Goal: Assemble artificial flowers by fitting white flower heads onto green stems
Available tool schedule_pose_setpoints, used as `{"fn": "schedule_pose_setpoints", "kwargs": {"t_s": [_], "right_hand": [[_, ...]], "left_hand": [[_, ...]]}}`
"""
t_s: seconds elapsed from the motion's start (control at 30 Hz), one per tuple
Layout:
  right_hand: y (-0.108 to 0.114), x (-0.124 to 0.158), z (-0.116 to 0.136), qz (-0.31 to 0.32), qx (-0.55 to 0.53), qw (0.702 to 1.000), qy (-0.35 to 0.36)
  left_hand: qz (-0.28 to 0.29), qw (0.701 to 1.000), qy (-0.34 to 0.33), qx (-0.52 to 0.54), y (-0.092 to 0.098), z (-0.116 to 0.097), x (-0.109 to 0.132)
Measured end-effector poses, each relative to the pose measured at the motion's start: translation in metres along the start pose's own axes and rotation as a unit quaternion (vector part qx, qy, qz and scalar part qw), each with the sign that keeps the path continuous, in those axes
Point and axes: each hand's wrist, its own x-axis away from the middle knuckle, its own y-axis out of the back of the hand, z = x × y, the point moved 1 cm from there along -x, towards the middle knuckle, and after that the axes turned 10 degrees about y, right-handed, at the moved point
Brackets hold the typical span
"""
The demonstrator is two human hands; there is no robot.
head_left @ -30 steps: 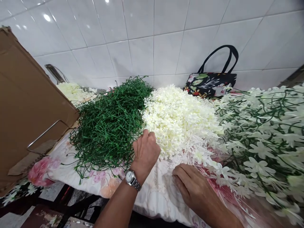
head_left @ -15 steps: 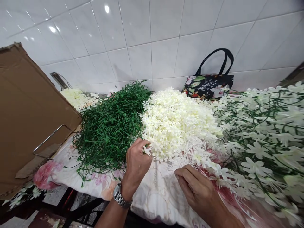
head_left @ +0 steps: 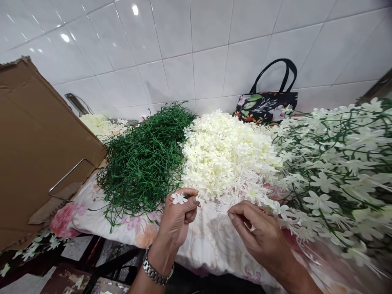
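Since half a second ago our left hand (head_left: 179, 218) has rolled over, thumb side now towards us, and the small white star-shaped flower (head_left: 179, 199) has gone from the fingertips to above the forefinger's base; that grip is pinched closed and has hold of the flower, near the desk's front edge. Our right hand (head_left: 260, 230) now shows a gap behind its nearly meeting thumb and forefinger; we cannot tell whether that grip has anything. The desk (head_left: 211, 249) wears a pale flower-printed cloth. Along its middle lie a tangled heap of thin green stems (head_left: 143, 163) and a mound of creamy-white blossoms (head_left: 226, 151), with stemmed white flowers (head_left: 330, 179) towards the right end. A brown cardboard box (head_left: 45, 151) stands at the left end; at the back edge, a black floral handbag (head_left: 266, 107) sits against the white tiled wall (head_left: 211, 69).
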Motion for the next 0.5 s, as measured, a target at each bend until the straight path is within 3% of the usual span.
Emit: {"fn": "schedule_pose_setpoints", "kwargs": {"t_s": [0.2, 0.5], "right_hand": [[0.006, -0.017, 0.024, -0.011, -0.032, 0.999, 0.012], [-0.008, -0.024, 0.02, 0.001, -0.058, 0.997, 0.043]], "left_hand": [[0.037, 0.994, 0.057, 0.09, 0.003, 0.018, 0.009], [0.022, 0.999, 0.019, 0.045, 0.001, 0.025, 0.004]]}}
